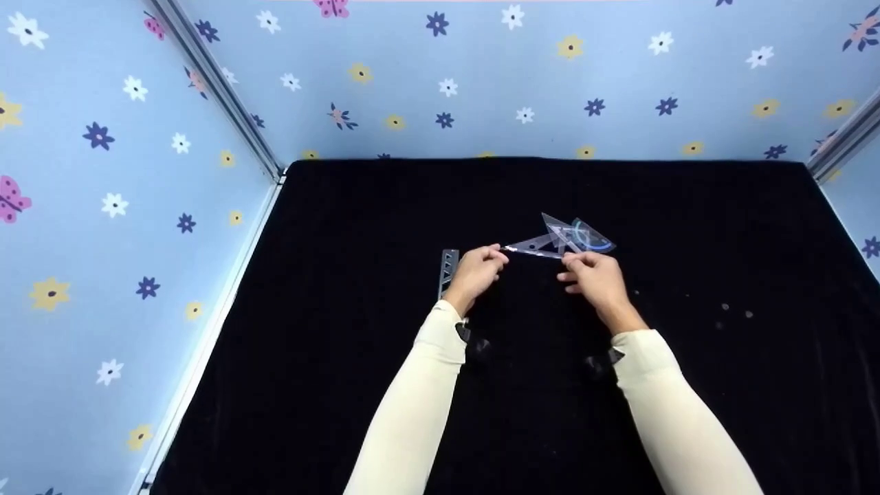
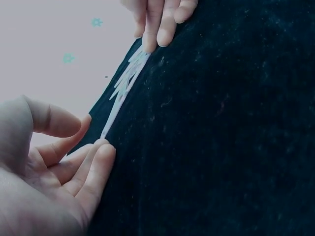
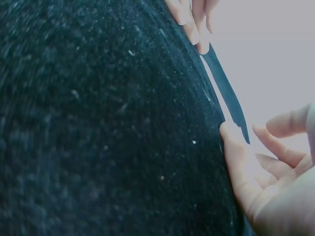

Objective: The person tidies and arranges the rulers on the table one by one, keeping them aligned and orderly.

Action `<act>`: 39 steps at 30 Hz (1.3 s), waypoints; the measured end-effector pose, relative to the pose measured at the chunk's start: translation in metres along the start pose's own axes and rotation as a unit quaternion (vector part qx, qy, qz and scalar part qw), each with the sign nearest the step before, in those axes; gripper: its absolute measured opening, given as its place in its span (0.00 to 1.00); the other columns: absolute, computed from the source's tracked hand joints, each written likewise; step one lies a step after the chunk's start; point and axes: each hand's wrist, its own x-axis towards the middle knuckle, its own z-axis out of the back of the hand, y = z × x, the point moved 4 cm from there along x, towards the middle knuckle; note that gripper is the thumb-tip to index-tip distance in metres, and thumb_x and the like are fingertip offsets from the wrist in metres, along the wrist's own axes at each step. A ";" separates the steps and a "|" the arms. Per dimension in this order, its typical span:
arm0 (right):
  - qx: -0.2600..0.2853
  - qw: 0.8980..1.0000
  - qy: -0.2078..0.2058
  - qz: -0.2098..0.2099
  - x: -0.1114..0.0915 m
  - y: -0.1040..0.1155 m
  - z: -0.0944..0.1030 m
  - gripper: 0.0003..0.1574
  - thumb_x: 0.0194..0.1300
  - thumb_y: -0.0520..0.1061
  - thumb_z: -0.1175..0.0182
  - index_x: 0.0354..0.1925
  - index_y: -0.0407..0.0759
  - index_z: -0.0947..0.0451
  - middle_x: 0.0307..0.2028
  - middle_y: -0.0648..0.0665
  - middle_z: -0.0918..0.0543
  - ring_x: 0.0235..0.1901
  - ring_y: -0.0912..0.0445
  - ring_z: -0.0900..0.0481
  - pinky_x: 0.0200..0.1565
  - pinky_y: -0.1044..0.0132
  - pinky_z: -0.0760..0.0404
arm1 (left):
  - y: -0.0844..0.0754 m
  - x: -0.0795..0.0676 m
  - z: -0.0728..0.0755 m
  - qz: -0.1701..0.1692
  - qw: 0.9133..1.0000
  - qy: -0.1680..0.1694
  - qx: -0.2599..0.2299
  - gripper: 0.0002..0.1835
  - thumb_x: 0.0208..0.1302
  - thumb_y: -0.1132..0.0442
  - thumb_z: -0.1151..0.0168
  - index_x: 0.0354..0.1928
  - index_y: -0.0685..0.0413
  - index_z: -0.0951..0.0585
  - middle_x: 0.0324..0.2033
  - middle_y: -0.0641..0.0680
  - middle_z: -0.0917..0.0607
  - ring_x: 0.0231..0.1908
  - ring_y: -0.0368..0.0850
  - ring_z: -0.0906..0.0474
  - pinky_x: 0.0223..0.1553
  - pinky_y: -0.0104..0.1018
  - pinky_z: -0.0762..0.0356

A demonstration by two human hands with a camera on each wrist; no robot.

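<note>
In the head view, my left hand [image 1: 476, 273] grips the pointed left tip of a clear set square [image 1: 540, 252] with its fingertips. At the other end of the long edge my right hand [image 1: 598, 278] holds the corner. A second clear set square [image 1: 555, 224] overlaps it behind the right hand, beside a clear protractor [image 1: 595, 238] with a blue arc. The left wrist view shows the overlapping plastic pieces [image 2: 129, 73] nearly edge-on between both hands. In the right wrist view only a thin pale edge [image 3: 214, 87] shows; fingers partly hide both contacts.
A ruler [image 1: 448, 265] with triangular cut-outs lies just left of the left hand, partly covered by it. Black cloth [image 1: 385, 206] covers the table. Flower-patterned blue panels [image 1: 440, 75] stand behind and at the sides. Small pale specks [image 1: 737, 311] dot the cloth at right.
</note>
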 end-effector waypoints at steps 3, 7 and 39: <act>0.020 1.000 0.004 -0.004 0.000 -0.002 -0.001 0.20 0.86 0.38 0.44 0.60 0.21 0.19 0.76 0.24 0.23 0.31 0.70 0.10 0.34 0.75 0.10 | 0.000 0.000 0.001 -0.003 1.000 0.009 0.004 0.14 0.74 0.71 0.42 0.52 0.70 0.10 0.76 0.62 0.17 0.37 0.37 0.20 0.40 0.21 0.22; 0.031 0.999 0.008 -0.007 0.000 -0.004 -0.002 0.19 0.86 0.38 0.45 0.60 0.21 0.20 0.76 0.24 0.23 0.31 0.69 0.09 0.36 0.74 0.10 | 0.002 0.000 0.002 0.001 1.000 0.017 -0.003 0.15 0.74 0.71 0.43 0.53 0.70 0.10 0.77 0.61 0.17 0.43 0.39 0.17 0.41 0.23 0.19; 0.030 0.999 0.016 -0.009 -0.002 -0.006 -0.008 0.21 0.85 0.36 0.46 0.65 0.21 0.21 0.77 0.25 0.23 0.32 0.69 0.10 0.34 0.74 0.11 | -0.001 0.009 0.004 0.038 0.997 0.062 0.028 0.20 0.73 0.70 0.45 0.61 0.64 0.12 0.86 0.53 0.29 0.45 0.38 0.22 0.32 0.24 0.20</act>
